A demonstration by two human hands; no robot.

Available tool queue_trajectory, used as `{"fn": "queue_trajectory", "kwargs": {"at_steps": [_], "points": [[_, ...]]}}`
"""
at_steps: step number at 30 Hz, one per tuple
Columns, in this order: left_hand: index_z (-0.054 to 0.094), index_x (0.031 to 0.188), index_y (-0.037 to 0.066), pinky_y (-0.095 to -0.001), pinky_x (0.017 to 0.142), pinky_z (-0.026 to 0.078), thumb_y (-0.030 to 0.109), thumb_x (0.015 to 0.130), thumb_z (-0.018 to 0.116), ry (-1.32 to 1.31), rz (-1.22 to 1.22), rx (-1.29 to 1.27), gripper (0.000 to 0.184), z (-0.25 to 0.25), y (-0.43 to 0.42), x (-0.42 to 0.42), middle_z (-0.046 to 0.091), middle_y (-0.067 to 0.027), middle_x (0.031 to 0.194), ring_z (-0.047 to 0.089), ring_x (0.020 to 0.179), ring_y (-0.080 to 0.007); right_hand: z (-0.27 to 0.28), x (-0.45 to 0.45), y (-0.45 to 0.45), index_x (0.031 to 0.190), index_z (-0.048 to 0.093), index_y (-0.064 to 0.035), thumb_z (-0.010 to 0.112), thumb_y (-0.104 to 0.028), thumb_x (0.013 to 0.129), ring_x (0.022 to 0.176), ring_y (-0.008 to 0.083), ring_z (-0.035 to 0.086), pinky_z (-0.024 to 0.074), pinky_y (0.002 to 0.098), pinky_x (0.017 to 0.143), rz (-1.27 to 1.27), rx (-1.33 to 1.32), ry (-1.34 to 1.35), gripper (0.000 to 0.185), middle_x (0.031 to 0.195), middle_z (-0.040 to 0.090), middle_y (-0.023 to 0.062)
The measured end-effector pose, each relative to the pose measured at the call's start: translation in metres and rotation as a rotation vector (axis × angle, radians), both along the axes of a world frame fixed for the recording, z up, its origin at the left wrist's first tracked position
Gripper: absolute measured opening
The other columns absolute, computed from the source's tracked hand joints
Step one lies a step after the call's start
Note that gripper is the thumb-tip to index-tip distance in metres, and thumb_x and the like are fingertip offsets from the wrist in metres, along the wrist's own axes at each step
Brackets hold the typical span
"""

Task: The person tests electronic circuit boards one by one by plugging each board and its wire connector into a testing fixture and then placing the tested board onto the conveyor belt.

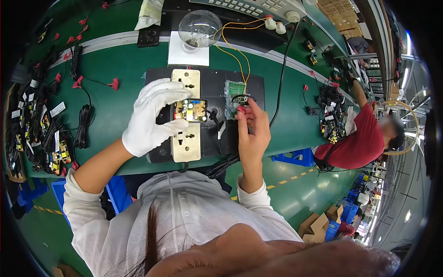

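My left hand (154, 113), in a white glove, grips a small circuit board (193, 111) in a black housing, with fingers at its upper edge and the thumb at its lower edge. The board lies across a cream socket strip (186, 150) on a black base plate (212, 78). A black cable (213, 117) comes off the board's right side. Bare, my right hand (254, 124) pinches a red connector (241, 110) between thumb and fingertips. This connector is at the lower part of a green terminal board (236, 88); whether it is seated there I cannot tell. A black lead loops above it.
Behind the plate stand a clear glass bulb (200, 28) and a grey instrument (258, 9) with yellow wires. Piles of wired boards lie left (57, 154) and right (330, 113) on the green table (295, 124). A person in a red shirt (353, 141) works at the right.
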State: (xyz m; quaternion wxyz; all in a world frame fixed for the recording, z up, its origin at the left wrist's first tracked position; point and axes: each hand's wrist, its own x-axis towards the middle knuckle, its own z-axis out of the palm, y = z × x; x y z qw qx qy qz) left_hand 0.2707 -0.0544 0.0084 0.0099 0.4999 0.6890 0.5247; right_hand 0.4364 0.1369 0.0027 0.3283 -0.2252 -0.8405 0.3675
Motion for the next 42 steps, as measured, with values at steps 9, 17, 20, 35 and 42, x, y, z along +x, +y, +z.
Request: {"fn": "queue_trajectory", "kwargs": {"at_steps": [9,17,20,35,42], "points": [[0.065,0.11,0.006,-0.0413,0.101,0.04,0.033,0.072,0.077,0.007,0.007,-0.028,0.048,0.0,0.001,-0.001,0.065,-0.0113,0.115,0.057,0.114,-0.0309,0.007,-0.007,-0.009,0.094,0.06,0.0038,0.07,0.003,0.081,0.071,0.0097,0.062,0.0507,0.0217,0.065,-0.103,-0.052,-0.024,0.016,0.087,0.062,0.0077],[0.065,0.108,0.006,-0.0417,0.101,0.04,0.033,0.071,0.078,0.002,0.002,-0.009,0.048,-0.001,0.001,-0.001,0.065,-0.0103,0.114,0.057,0.114,-0.0304,0.006,-0.015,-0.012,0.089,0.058,0.0015,0.071,0.004,0.077,0.063,0.01,0.057,0.0464,0.0229,0.06,-0.142,0.107,-0.034,0.018,0.082,0.059,0.0067],[0.064,0.108,0.007,-0.0418,0.101,0.04,0.032,0.07,0.079,-0.004,-0.004,-0.021,0.048,0.0,0.001,-0.001,0.065,-0.0098,0.113,0.057,0.114,-0.0301,0.005,-0.015,-0.01,0.089,0.058,0.0013,0.071,0.004,0.077,0.062,0.0097,0.055,0.0457,0.023,0.06,-0.133,0.167,-0.035,0.018,0.081,0.058,0.0064],[0.062,0.106,0.006,-0.045,0.106,0.036,0.035,0.073,0.077,-0.018,-0.001,-0.013,0.046,0.001,0.002,-0.001,0.067,-0.0082,0.112,0.057,0.115,-0.0294,0.001,-0.008,-0.008,0.094,0.062,0.0034,0.072,0.004,0.081,0.074,0.0094,0.063,0.0515,0.021,0.068,-0.091,-0.016,0.043,0.016,0.09,0.063,0.0079],[0.061,0.107,0.006,-0.046,0.106,0.036,0.036,0.075,0.075,0.024,-0.023,-0.025,0.046,0.0,0.001,-0.003,0.067,-0.0085,0.111,0.057,0.115,-0.0293,0.001,-0.008,-0.006,0.093,0.062,0.0026,0.073,0.004,0.08,0.072,0.0086,0.062,0.0508,0.0205,0.066,-0.089,-0.012,0.032,0.017,0.088,0.063,0.0073]]}}
